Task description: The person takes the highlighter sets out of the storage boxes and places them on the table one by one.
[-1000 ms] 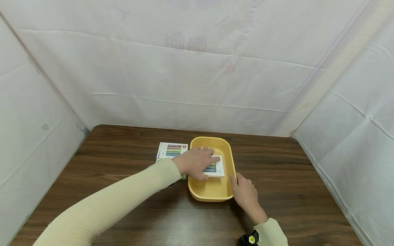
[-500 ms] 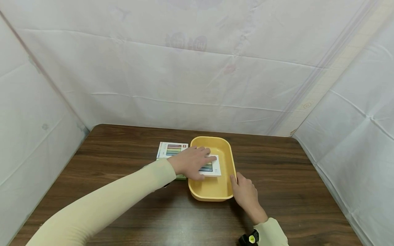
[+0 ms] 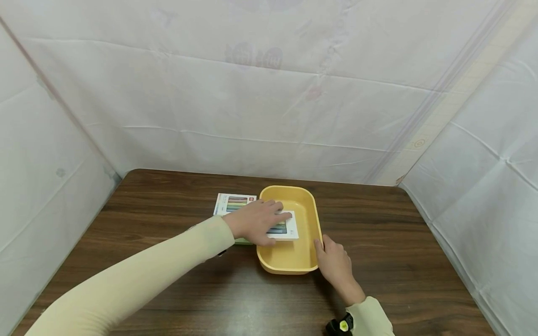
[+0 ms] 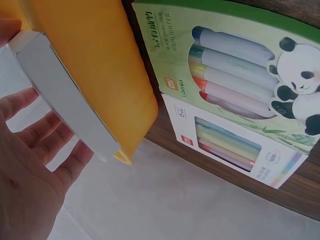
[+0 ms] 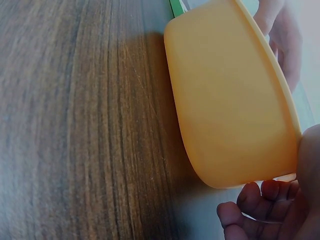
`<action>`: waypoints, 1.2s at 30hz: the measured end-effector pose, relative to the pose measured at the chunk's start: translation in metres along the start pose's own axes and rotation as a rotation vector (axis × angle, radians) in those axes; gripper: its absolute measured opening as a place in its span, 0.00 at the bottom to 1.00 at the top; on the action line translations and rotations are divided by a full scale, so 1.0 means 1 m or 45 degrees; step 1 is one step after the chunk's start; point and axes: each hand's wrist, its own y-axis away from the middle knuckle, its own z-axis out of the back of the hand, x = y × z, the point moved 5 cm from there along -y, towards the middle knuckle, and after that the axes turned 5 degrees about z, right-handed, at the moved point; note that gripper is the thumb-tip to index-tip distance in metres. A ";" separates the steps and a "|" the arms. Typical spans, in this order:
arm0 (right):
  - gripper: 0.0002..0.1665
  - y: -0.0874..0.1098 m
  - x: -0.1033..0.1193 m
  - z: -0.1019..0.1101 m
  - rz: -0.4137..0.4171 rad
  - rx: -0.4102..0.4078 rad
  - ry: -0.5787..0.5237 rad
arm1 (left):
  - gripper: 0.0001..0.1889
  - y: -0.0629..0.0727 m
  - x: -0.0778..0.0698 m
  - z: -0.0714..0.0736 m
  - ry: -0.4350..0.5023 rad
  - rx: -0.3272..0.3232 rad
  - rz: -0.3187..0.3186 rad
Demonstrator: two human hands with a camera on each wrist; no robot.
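Observation:
My left hand (image 3: 254, 221) holds a white box of highlighters (image 3: 291, 227) over the yellow bin (image 3: 290, 257), its window showing coloured pens. The left wrist view shows the thumb and fingers on opposite sides of the white box (image 4: 67, 92), whose near end is over the bin's edge (image 4: 112, 65). My right hand (image 3: 335, 263) grips the bin's right rim, thumb inside. In the right wrist view the fingers (image 5: 255, 200) curl below the rim, outside the bin wall (image 5: 230, 100).
Left of the bin lie a green panda-print highlighter box (image 4: 225, 75) and a second white highlighter box (image 3: 235, 201), side by side on the dark wooden table (image 3: 399, 252). My left forearm partly covers them. White sheeting (image 3: 269, 107) surrounds the table's back and sides.
My left hand has slid a little to the left with the white highlighter box, from further inside the bin toward its left side. The right hand and bin have stayed put.

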 end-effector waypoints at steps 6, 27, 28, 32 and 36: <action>0.19 0.000 0.000 0.000 -0.002 0.002 -0.001 | 0.38 0.005 0.003 0.000 -0.001 -0.002 0.005; 0.18 0.000 0.000 -0.001 -0.013 0.002 -0.018 | 0.38 0.021 0.011 0.000 0.051 0.015 0.049; 0.18 0.000 0.000 -0.001 -0.015 0.003 -0.019 | 0.38 0.021 0.012 0.000 0.052 0.013 0.048; 0.19 0.000 0.000 -0.001 -0.020 0.010 -0.024 | 0.38 0.025 0.013 0.001 0.059 -0.005 0.031; 0.19 0.001 0.000 -0.001 -0.019 0.013 -0.026 | 0.37 0.028 0.015 0.001 0.050 -0.021 0.026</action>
